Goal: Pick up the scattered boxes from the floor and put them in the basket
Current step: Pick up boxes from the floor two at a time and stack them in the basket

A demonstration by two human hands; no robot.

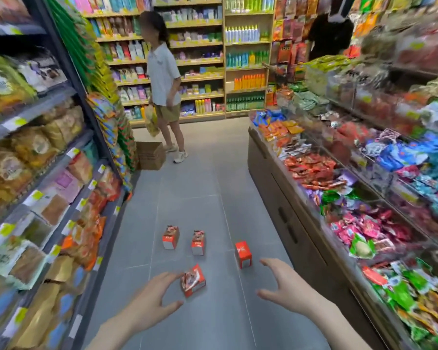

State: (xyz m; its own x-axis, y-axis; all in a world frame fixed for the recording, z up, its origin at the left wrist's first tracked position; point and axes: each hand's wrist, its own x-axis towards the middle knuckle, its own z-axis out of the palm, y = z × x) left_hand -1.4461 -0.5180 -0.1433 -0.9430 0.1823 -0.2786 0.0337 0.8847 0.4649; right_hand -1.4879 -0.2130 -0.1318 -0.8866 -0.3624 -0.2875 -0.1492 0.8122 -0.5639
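Several small red and white boxes lie on the grey tiled floor of a shop aisle. The nearest box (193, 280) lies tilted just right of my left hand (153, 296), whose spread fingers hold nothing. Two boxes stand side by side farther off, one on the left (170, 237) and one on the right (198, 242). Another red box (243, 253) stands to the right, just beyond the fingertips of my right hand (287, 286), which is spread and holds nothing. No basket is in view.
Shelves of snack bags (48, 198) line the left side. A low counter of wrapped sweets (352, 203) runs along the right. A person (163, 79) stands farther down the aisle beside a brown cardboard box (150, 155). More shelves close the far end.
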